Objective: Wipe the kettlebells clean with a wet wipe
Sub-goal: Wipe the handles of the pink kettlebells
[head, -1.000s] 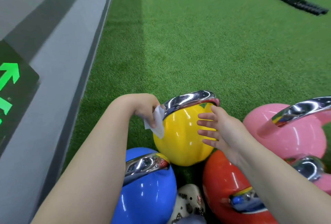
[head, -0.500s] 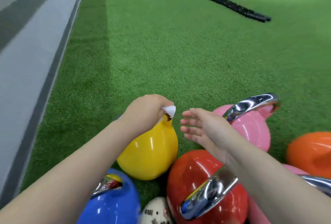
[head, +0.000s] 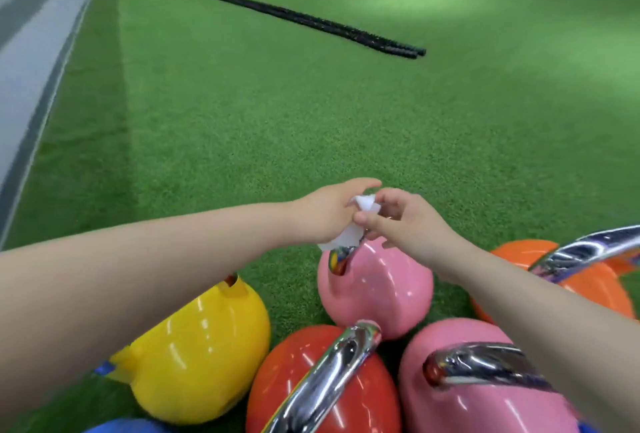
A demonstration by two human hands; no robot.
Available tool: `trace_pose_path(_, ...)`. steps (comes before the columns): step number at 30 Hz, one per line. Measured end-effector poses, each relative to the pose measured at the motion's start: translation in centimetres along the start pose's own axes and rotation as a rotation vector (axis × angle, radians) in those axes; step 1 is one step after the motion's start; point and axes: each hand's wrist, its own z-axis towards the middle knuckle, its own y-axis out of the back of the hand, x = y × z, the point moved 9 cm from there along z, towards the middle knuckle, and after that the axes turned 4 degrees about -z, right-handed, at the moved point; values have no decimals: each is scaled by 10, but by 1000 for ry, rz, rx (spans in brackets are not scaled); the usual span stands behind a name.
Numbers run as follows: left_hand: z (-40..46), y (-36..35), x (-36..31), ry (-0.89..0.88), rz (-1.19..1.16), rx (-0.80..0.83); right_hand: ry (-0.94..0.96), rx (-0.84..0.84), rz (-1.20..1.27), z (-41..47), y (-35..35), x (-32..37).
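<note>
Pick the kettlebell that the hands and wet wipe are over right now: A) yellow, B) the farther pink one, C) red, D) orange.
B: both the left hand and the right hand hold the wet wipe at the chrome handle atop the farther pink kettlebell; the yellow kettlebell lies off to the left, untouched.

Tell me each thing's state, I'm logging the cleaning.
wet wipe: crumpled, held by both hands above far pink kettlebell.
left hand: grips wipe.
right hand: pinches wipe.
far pink kettlebell: upright.
yellow kettlebell: tilted, handle hidden.
red kettlebell: untouched.
battle rope: lying stretched on turf.
</note>
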Motion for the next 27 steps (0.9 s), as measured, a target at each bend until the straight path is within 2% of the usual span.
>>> trace_pose_path(3, 11, -3, 1, -31, -35, -94, 115, -130, -131, 4, 16, -8)
trace_pose_path(6, 6, 5, 10, -33, -147, -218, 139, -191, -131, 3, 25, -18)
trace_pose_path(12, -4, -1, 27, -10, -465, -113, 124, -173, -121, -2, 21, -19)
trace_pose_path(14, -5, 0, 32, -16, -654, -118, 62, -180, -93, -5, 21, -26)
trace_pose_path(16, -6, 7, 38, -30, -744, -183, 11, -178, -77, -7, 18, -33)
trace_pose_path(18, -10, 19, 45, -47, -702, -294, -31, -184, -75, -10, 15, -38)
trace_pose_path(23, -24, 40, 46, -161, -423, -544, -107, -184, -46, -17, 7, -40)
trace_pose_path(27, -23, 26, 58, -108, -196, -554, -149, -218, -60, -16, 5, -42)
